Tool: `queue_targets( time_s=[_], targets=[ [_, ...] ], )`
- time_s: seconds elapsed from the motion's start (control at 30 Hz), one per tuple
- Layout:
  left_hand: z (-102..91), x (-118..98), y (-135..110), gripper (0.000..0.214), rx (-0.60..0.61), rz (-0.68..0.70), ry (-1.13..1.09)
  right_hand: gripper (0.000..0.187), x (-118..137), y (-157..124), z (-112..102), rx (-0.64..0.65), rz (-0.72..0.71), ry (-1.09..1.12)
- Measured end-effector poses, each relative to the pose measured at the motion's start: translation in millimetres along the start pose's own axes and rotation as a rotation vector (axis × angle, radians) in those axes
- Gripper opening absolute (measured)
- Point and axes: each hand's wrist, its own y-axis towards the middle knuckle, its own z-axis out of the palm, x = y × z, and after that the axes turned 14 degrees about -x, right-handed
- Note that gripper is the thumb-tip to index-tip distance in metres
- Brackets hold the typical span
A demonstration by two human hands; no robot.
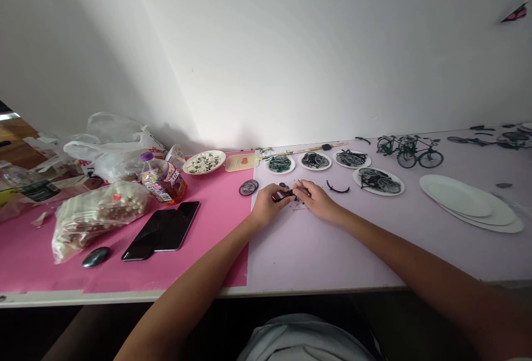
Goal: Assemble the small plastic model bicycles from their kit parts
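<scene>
My left hand (269,202) is closed, its thumb and fingers pinching a small black plastic part (286,194). Fingertips of my right hand (316,200) press together at the other end of that part, close against the left. What else the right fingers grip is hidden. Below them a few tiny bits lie on the pale table cover. Left of my hands are black toy bicycle wheels (248,187). A curved black strip (338,187) rests to the right. Behind, white plates hold green parts (279,164), black parts (315,160) and more dark bicycle pieces (379,180).
Assembled toy bicycles (419,153) stand at the back right, near stacked white plates (474,203). On the pink cover are phones (162,233), a dark oval object (96,257), a drink bottle (163,181), a filled plastic bag (97,211) and a plate of small pieces (204,162).
</scene>
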Motion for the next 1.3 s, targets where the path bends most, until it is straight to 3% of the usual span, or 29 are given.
queue_targets(
  time_s=[0.53,1.3],
  targets=[
    [11.5,7,-5,0.025,-0.089,-0.021,-0.042,0.041,0,0,1,-0.034,0.076,0.049],
    [13.3,4,-8,0.026,-0.104,-0.010,-0.040,0.047,-3,-2,5,-0.085,0.115,0.114]
  ],
)
